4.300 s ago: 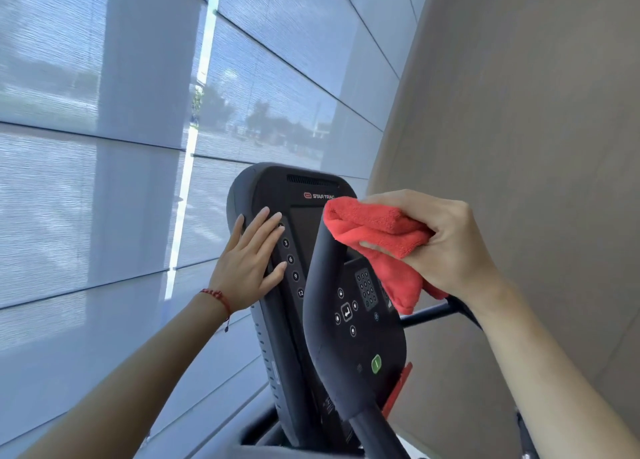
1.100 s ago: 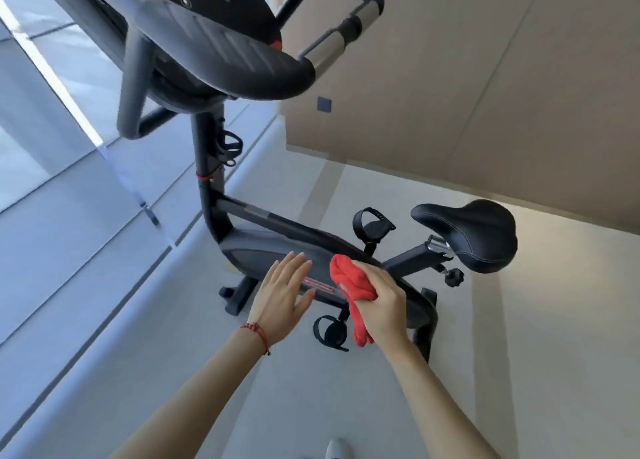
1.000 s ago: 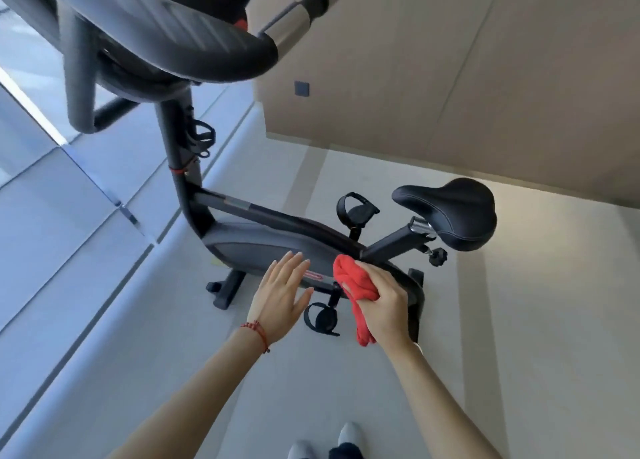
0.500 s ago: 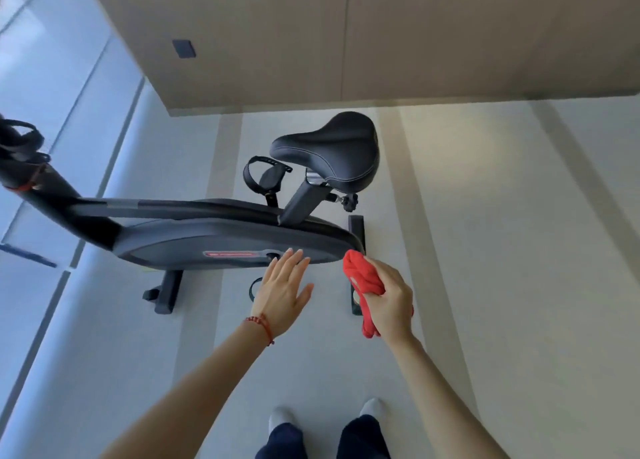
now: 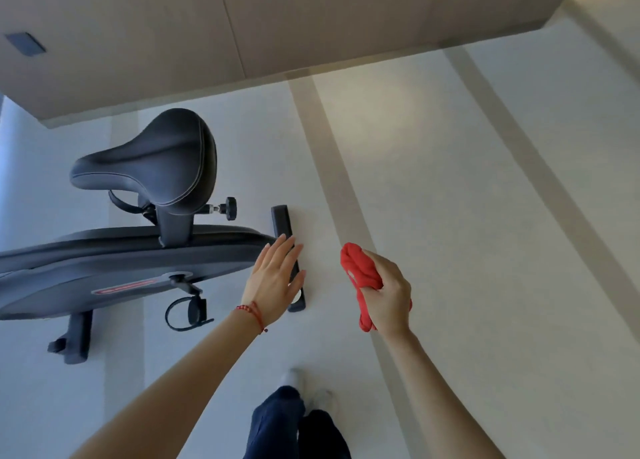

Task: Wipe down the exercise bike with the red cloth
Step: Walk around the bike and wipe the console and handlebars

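We find no legible text: the red-outlined label [image 5: 122,286] on the exercise bike [image 5: 114,264] side housing, near its lower edge, is too blurred to read.

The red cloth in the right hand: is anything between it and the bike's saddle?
Nothing solid blocks it. The red cloth, bunched in the right hand, is held over bare floor, right of the bike. Only the open left hand hovers between the cloth and the saddle, near the rear stabiliser bar.
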Action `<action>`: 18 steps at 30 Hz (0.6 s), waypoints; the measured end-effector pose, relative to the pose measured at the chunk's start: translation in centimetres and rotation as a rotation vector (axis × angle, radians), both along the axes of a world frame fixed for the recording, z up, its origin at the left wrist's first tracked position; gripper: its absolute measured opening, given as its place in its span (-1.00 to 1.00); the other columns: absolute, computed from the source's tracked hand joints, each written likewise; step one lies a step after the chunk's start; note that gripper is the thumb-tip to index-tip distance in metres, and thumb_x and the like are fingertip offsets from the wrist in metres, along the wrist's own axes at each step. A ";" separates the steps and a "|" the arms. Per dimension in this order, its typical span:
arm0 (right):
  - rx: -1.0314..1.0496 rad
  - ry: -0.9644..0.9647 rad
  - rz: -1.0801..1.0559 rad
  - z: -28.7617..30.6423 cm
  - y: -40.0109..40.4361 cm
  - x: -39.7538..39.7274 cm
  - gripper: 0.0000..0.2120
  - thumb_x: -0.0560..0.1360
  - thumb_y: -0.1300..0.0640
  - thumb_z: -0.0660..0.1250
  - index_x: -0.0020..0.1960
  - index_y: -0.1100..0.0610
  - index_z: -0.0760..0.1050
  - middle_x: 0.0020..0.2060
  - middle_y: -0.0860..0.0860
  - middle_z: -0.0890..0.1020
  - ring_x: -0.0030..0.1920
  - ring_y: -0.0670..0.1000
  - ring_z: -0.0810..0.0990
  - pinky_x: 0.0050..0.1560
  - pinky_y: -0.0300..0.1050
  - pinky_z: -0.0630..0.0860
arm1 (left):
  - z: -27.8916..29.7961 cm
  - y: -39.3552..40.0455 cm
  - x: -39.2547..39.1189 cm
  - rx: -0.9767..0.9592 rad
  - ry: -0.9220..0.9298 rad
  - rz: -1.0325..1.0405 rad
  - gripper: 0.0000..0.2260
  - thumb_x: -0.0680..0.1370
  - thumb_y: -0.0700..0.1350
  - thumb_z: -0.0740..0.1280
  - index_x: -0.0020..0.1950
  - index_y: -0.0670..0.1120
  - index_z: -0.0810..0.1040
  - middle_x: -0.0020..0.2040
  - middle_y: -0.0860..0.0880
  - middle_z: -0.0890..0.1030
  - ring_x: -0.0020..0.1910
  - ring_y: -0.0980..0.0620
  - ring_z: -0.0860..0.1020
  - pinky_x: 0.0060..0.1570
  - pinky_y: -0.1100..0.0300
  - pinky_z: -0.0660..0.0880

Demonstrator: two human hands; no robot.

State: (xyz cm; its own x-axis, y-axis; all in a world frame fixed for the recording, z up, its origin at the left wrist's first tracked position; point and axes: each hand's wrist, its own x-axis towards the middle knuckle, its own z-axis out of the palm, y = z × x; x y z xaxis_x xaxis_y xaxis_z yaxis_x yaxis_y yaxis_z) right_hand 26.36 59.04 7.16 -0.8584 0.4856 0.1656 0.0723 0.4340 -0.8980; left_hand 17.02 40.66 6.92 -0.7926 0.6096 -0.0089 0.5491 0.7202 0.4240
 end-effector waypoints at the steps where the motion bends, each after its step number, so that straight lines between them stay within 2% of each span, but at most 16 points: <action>1: 0.030 0.007 -0.011 -0.3 1.1 -0.3 -0.60 0.34 0.36 0.23 0.17 0.30 0.54 0.08 -0.02 0.60 0.14 -0.30 0.50 0.15 -0.42 0.41 | -0.2 1.3 -0.6 -0.006 0.003 -0.019 -0.53 0.54 0.03 0.06 0.30 -0.25 0.40 0.29 -0.23 0.43 0.32 -0.21 0.31 0.31 -0.12 0.12; 2: 0.051 0.004 -0.028 -0.6 2.2 -0.7 -0.61 0.35 0.34 0.26 0.17 0.28 0.54 0.08 -0.04 0.60 0.14 -0.24 0.52 0.16 -0.39 0.42 | -0.5 2.7 -1.2 -0.012 0.007 -0.035 -0.53 0.54 0.04 0.07 0.29 -0.25 0.40 0.29 -0.23 0.43 0.32 -0.21 0.32 0.31 -0.12 0.11; 5: 0.066 -0.041 -0.085 -1.8 5.5 -2.3 -0.54 0.32 0.49 0.34 0.18 0.23 0.55 0.07 -0.04 0.62 0.11 -0.04 0.58 0.14 -0.21 0.50 | -1.4 6.3 -3.4 -0.019 0.001 -0.070 -0.54 0.53 0.04 0.07 0.30 -0.24 0.40 0.30 -0.23 0.43 0.32 -0.20 0.31 0.30 -0.11 0.09; 8: 0.103 -0.044 -0.086 -2.3 8.6 -4.9 -0.51 0.31 0.55 0.38 0.18 0.23 0.55 0.07 -0.03 0.62 0.10 -0.02 0.58 0.13 -0.26 0.49 | -2.3 9.9 -6.3 -0.004 -0.015 -0.092 -0.52 0.56 0.08 0.03 0.30 -0.23 0.39 0.31 -0.22 0.42 0.33 -0.20 0.30 0.30 -0.13 0.13; 14: 0.071 -0.063 -0.092 -3.1 15.4 -12.5 -0.51 0.33 0.54 0.36 0.21 0.23 0.54 0.09 0.04 0.63 0.14 0.04 0.58 0.12 0.01 0.55 | -3.2 16.4 -13.7 -0.017 -0.069 -0.094 -0.52 0.56 0.07 0.03 0.33 -0.22 0.36 0.32 -0.21 0.41 0.35 -0.17 0.27 0.32 -0.10 0.14; 18: 0.041 -0.080 -0.097 -2.4 19.6 -18.2 -0.54 0.36 0.49 0.38 0.21 0.19 0.55 0.09 -0.01 0.63 0.14 0.02 0.58 0.08 0.08 0.56 | -2.4 20.1 -19.2 -0.018 -0.057 -0.105 -0.42 0.60 0.16 -0.13 0.31 -0.22 0.38 0.31 -0.22 0.42 0.33 -0.19 0.30 0.30 -0.16 0.12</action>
